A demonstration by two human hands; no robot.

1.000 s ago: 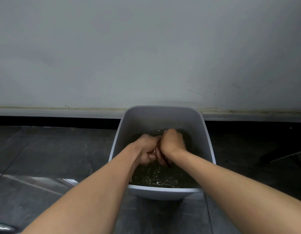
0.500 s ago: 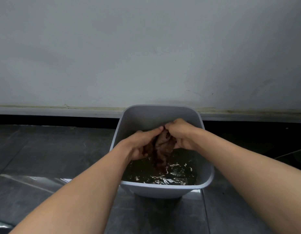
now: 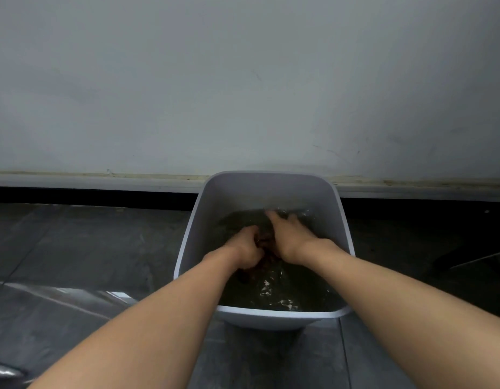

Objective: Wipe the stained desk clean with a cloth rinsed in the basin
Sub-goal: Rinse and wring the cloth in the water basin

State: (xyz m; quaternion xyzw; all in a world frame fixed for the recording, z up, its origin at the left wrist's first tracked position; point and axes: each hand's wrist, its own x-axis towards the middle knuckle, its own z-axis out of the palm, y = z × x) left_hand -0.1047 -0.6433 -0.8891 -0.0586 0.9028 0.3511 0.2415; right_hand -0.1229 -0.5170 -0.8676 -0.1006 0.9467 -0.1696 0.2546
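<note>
In the grey basin (image 3: 271, 315), mid-water, the reddish-brown cloth (image 3: 267, 248) is sodden, so likely limp, heavy and slippery, best taken by its bunched middle, where the left hand (image 3: 244, 249) grips it while the right hand (image 3: 288, 237) lies outstretched against it.

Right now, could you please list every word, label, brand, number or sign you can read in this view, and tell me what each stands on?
None: no readable text appears anywhere in this view.
The grey basin has plain walls with no label or brand.
The wall shows only faint scuffs, and the floor tiles carry no markings.
The reddish cloth gripped by the left hand shows no tag.
</note>
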